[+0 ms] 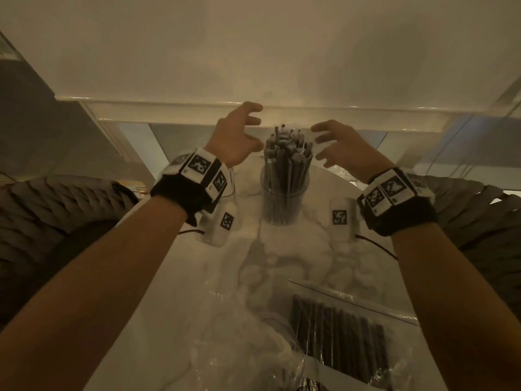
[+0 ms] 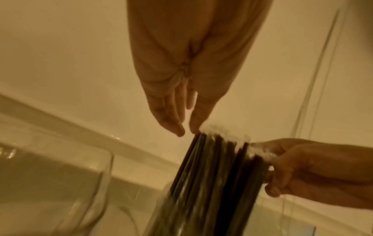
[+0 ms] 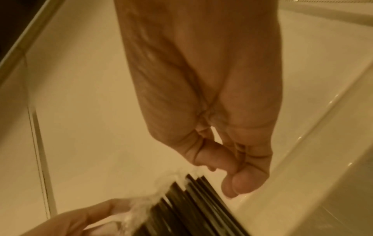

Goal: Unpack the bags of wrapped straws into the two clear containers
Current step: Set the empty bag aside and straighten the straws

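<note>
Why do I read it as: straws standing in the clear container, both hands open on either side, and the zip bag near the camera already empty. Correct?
Not quite. In the head view the zip bag holds a row of dark wrapped straws. The rest stands: straws upright in the clear container, left hand and right hand open beside them.

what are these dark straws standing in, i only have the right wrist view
Observer: The head view shows a round clear container on a marble table. The straws stand upright in it.
Operator: is there a second container anywhere
Observer: Yes. The left wrist view shows another clear container beside the straws, and it looks empty.
Operator: any bags left to unpack
Observer: One clear bag of dark straws lies flat on the table, nearer the person.
</note>
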The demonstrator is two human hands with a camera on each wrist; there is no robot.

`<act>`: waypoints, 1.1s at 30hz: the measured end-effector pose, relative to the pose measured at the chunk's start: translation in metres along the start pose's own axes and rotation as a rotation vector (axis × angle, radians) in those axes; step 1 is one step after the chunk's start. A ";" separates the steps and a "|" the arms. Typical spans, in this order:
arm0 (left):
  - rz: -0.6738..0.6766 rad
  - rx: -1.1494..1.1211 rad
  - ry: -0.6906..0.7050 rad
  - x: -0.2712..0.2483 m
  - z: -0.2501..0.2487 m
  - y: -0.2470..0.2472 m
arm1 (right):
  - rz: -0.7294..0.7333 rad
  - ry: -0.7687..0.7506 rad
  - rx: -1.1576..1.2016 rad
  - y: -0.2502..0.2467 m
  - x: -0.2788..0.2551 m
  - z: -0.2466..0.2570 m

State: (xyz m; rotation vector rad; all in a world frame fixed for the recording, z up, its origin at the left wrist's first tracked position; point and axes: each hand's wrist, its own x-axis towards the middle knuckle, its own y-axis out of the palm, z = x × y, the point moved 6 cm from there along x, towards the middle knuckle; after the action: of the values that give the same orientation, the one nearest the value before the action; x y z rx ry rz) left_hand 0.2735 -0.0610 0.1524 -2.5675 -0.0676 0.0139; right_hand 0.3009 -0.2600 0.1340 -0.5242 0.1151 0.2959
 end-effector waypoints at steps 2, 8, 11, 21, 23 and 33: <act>-0.058 0.112 0.007 -0.013 0.013 0.006 | 0.009 0.014 -0.052 0.006 -0.007 -0.016; 0.187 0.224 0.073 -0.033 0.007 0.062 | -0.033 -0.129 -0.109 0.038 -0.013 -0.018; 0.076 0.253 0.086 -0.022 -0.010 0.056 | -0.109 -0.156 -0.154 0.027 -0.007 -0.003; 0.154 0.444 0.179 -0.007 -0.022 0.043 | 0.075 -0.076 -0.204 0.022 0.006 -0.001; 0.122 0.314 0.141 -0.010 -0.009 0.036 | -0.018 -0.070 -0.122 0.012 0.001 -0.010; 0.205 0.209 0.070 -0.011 0.009 0.057 | -0.043 -0.207 -0.085 0.042 -0.013 -0.008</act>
State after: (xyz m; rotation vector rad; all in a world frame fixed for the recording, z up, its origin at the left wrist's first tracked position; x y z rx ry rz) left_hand 0.2647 -0.1047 0.1139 -2.3534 0.2128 0.0075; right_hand 0.2755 -0.2327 0.1091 -0.5762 -0.1096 0.3121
